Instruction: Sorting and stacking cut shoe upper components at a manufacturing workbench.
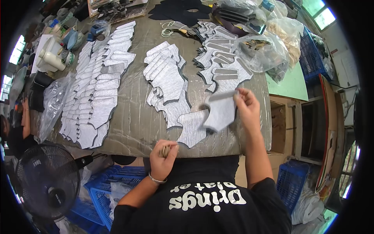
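Between the thumb and fingers of my right hand (pixel 248 105) is the upper edge of a grey fabric piece (pixel 221 112) with curved cut-outs, slightly blurred and raised over the table. My left hand (pixel 159 165) is closed around a small bundle of thin tan strips (pixel 165 151) at the table's front edge. A single light grey cut piece (pixel 191 128) lies flat between my hands, partly beside the held one. Beyond it, an overlapping stack of similar pieces (pixel 168 80) rests mid-table. Farther right, a row of pieces bearing darker grey strips (pixel 226 74) fans away from me.
Long overlapping rows of grey pieces (pixel 91 91) cover the table's left side. Clear plastic bags (pixel 263 52) sit at the back right, black sheets (pixel 179 11) at the far edge. A black fan (pixel 48 181) stands lower left, near blue crates (pixel 101 195). Another person's arm (pixel 26 119) shows far left.
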`<state>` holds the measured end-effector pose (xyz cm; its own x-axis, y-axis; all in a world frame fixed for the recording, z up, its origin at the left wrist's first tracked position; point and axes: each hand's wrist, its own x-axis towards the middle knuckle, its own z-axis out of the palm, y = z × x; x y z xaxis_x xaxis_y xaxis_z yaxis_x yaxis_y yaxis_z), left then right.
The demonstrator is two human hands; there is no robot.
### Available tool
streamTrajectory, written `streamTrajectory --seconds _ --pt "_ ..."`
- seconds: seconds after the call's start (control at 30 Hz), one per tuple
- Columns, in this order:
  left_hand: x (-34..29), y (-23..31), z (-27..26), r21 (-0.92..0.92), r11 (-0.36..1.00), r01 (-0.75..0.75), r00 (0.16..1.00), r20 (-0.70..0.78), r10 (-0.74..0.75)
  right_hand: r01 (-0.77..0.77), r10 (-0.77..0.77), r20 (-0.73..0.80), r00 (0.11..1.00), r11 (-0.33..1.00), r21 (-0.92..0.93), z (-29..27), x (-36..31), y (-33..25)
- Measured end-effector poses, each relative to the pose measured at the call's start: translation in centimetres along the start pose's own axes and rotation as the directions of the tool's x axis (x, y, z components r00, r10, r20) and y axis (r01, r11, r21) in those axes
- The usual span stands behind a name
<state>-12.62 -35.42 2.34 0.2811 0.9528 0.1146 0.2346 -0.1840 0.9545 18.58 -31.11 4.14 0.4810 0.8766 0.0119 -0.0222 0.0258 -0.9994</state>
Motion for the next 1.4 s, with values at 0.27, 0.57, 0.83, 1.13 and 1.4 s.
streamTrajectory --seconds 0.27,0.57,0.83,1.13,1.4 --pt "1.4 1.0 1.1 -0.515 0.719 0.468 0.884 0.289 -0.368 0.394 -0.283 0.291 0.914 0.795 -0.461 2.8 -2.6 -1.3" --pt "2.4 1.2 2.3 0.190 0.891 -0.412 0.911 0.076 0.405 -0.295 0.318 0.513 0.797 0.947 -0.129 6.2 -9.9 -2.0" --pt "2.2 1.9 2.9 -0.020 0.963 -0.268 0.954 0.137 0.268 -0.528 0.437 0.522 0.732 0.849 0.031 6.1 -9.9 -1.1" --pt "2.1 1.6 3.5 -0.112 0.977 -0.181 0.976 0.103 0.193 -0.570 0.462 0.493 0.738 0.817 0.087 6.4 -10.4 -0.7" --pt "2.2 1.0 3.7 0.134 0.942 -0.308 0.947 0.140 0.290 -0.529 0.457 0.447 0.769 0.848 0.042 6.3 -10.3 -0.9"
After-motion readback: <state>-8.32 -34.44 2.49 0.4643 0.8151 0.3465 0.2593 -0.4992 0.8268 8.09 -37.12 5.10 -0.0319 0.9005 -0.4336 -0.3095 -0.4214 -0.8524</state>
